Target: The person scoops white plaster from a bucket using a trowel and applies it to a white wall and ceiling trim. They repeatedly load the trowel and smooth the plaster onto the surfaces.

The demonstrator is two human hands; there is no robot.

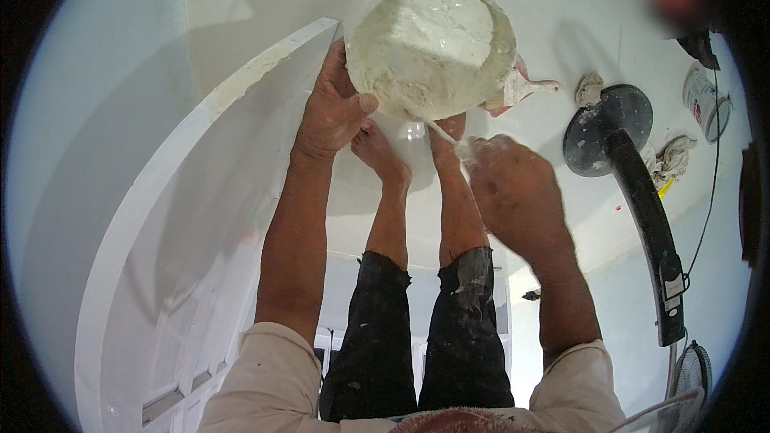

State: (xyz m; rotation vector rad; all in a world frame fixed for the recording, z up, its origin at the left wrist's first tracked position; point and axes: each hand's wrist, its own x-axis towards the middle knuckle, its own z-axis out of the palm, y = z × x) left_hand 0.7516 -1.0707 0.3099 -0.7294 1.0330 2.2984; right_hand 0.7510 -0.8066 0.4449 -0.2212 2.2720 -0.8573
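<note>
Glossy pale floor (553,0), white panel (172,144) on the left, bucket (354,40) of white paste (437,32) up top.

Left hand (330,116) has its fingers wrapped round the bucket's left side, thumb at the near rim; right hand (509,180) is a closed fist on a paste-smeared rod (439,130) running to the bucket's near edge. Label-wise, off to the right there's a pale tub (704,100) with dark and red printing, plus a sticker (674,285) on the black stand (634,168), too small to read.
</note>
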